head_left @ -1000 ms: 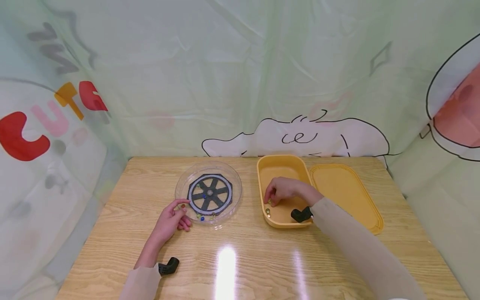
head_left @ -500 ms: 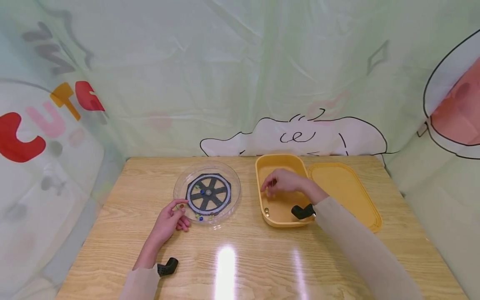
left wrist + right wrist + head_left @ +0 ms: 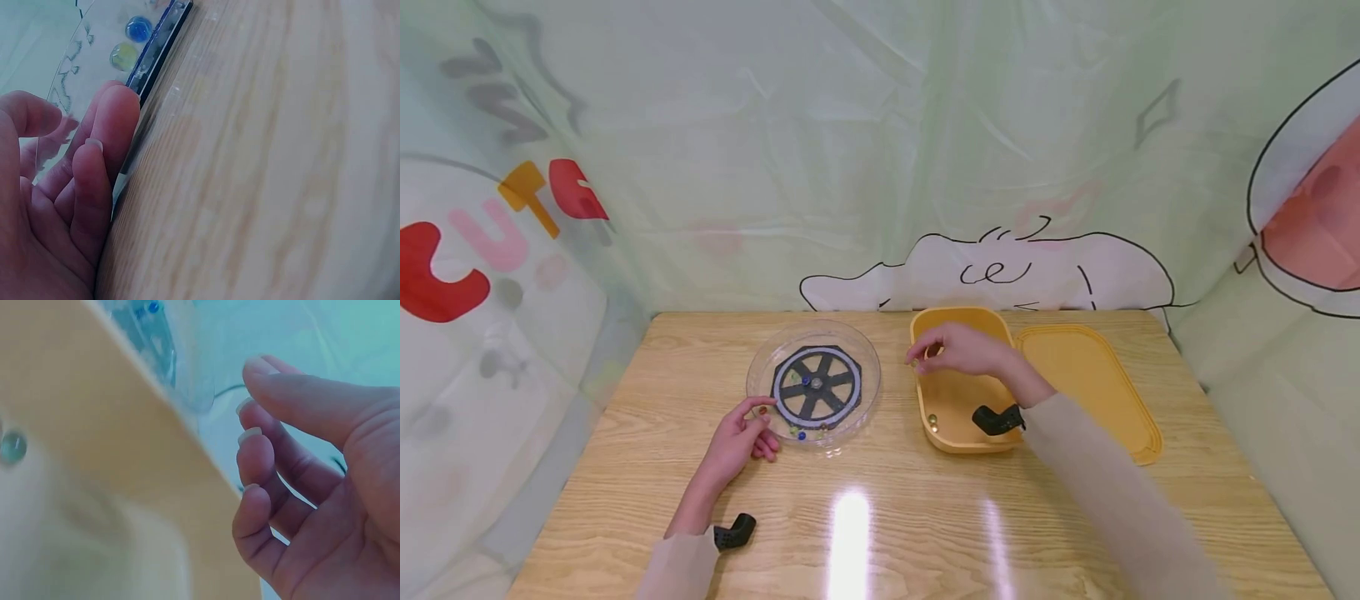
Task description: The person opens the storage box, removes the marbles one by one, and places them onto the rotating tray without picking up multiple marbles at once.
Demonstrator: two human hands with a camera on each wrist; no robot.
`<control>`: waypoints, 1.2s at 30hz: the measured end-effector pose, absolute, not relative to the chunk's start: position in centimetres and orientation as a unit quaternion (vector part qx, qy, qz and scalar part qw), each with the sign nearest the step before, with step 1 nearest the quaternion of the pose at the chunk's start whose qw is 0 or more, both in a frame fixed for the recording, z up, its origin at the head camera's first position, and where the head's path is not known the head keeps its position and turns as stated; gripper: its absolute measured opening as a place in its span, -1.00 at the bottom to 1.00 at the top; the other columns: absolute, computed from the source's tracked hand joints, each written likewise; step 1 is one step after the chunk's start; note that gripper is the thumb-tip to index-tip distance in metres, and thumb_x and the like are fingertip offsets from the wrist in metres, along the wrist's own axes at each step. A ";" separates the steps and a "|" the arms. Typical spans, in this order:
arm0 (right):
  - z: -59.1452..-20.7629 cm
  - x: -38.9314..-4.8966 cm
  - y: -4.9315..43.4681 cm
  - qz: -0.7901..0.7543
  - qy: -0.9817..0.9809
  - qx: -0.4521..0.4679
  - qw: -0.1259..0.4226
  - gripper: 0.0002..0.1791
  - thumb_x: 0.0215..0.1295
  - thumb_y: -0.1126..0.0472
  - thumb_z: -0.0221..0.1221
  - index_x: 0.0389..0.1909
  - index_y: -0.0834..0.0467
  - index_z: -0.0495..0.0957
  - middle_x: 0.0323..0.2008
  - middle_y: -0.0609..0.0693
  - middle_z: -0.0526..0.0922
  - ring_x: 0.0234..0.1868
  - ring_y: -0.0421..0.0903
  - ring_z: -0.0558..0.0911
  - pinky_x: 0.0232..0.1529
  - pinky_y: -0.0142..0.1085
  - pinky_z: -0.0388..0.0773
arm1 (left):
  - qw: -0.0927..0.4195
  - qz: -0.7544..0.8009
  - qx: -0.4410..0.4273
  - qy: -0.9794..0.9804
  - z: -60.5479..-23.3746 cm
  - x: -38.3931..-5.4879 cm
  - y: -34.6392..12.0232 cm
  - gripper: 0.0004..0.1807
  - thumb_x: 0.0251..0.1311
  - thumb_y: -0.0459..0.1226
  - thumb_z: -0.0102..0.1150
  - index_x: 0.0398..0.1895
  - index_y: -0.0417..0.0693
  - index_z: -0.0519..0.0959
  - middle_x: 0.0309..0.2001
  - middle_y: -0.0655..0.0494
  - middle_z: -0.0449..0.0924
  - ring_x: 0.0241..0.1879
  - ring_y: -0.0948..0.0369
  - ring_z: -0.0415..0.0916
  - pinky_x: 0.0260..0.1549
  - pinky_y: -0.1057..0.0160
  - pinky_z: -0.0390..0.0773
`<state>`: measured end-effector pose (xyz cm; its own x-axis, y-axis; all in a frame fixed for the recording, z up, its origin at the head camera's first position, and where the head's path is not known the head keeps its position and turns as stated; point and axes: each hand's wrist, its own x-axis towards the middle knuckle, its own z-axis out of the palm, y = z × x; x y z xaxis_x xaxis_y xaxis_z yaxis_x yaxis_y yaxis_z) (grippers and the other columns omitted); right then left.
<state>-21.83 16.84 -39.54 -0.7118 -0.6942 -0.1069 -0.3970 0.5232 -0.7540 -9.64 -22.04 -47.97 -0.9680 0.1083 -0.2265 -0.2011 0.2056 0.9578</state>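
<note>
At the left, a clear round dish point(image 3: 871, 400) holds a black spoked wheel point(image 3: 816, 387) and several marbles. Among them is a blue marble point(image 3: 139, 29) beside a yellow-green marble point(image 3: 123, 57). My left hand point(image 3: 736, 442) holds the dish's near-left rim, fingers curled at its side and a red-brown marble point(image 3: 763, 410) close by. Over the left rim of the yellow tub point(image 3: 970, 440), my right hand point(image 3: 958, 350) pinches a small yellowish marble at its fingertips, mostly hidden in the right wrist view. More marbles point(image 3: 933, 419) lie in the tub's near-left corner.
A flat yellow lid point(image 3: 1090, 375) lies right of the tub. The wooden table point(image 3: 700, 350) runs back to a printed curtain point(image 3: 850, 167), which also hangs at both sides. Each wrist carries a black device point(image 3: 735, 532).
My right hand has risen from the tub floor with a marble and moved back and left to the rim. The blue marble on the wheel has shifted slightly. My left hand keeps its place.
</note>
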 end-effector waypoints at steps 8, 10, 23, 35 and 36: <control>-40.4 -21.6 12.3 -0.353 0.860 -0.309 0.198 -0.79 0.33 0.26 0.28 -0.05 0.13 0.72 -0.25 -0.12 0.68 -0.18 -0.06 0.57 -0.13 -0.26 0.53 | 0.124 0.626 -0.034 0.769 -48.9 -10.0 -22.5 -0.67 0.51 -0.39 -0.10 0.27 -0.21 0.40 -0.53 -0.13 0.65 -0.62 0.07 0.62 -0.56 0.29 0.58; -40.8 -21.4 11.1 -0.353 0.860 -0.308 0.201 -0.79 0.33 0.27 0.28 -0.05 0.14 0.72 -0.28 -0.11 0.67 -0.20 -0.08 0.57 -0.15 -0.28 0.54 | 0.123 0.625 -0.039 0.770 -49.6 -10.2 -22.7 -0.67 0.52 -0.37 -0.10 0.28 -0.17 0.41 -0.53 -0.13 0.65 -0.62 0.07 0.62 -0.56 0.29 0.58; -41.4 -21.1 9.3 -0.364 0.856 -0.306 0.204 -0.78 0.33 0.29 0.28 -0.03 0.18 0.70 -0.21 -0.10 0.70 -0.17 -0.13 0.59 -0.06 -0.28 0.57 | 0.104 0.642 -0.019 0.759 -50.8 -10.3 -22.7 -0.68 0.50 -0.35 -0.07 0.24 -0.17 0.44 -0.53 -0.18 0.64 -0.64 0.06 0.61 -0.57 0.20 0.62; -40.7 -20.8 15.4 -0.380 0.862 -0.292 0.166 -0.92 0.31 0.29 0.29 -0.22 0.15 0.70 -0.27 -0.10 0.69 -0.22 -0.11 0.59 -0.09 -0.20 0.55 | 0.113 0.645 -0.031 0.755 -51.0 -10.5 -22.8 -0.66 0.52 -0.33 -0.07 0.28 -0.14 0.41 -0.51 -0.18 0.65 -0.64 0.07 0.61 -0.57 0.20 0.62; -40.8 -20.7 15.8 -0.379 0.861 -0.295 0.164 -0.93 0.30 0.29 0.30 -0.24 0.14 0.70 -0.28 -0.11 0.69 -0.23 -0.11 0.59 -0.09 -0.21 0.55 | 0.113 0.644 -0.031 0.756 -50.9 -10.5 -22.8 -0.66 0.52 -0.33 -0.08 0.28 -0.13 0.41 -0.51 -0.18 0.65 -0.64 0.07 0.61 -0.57 0.20 0.62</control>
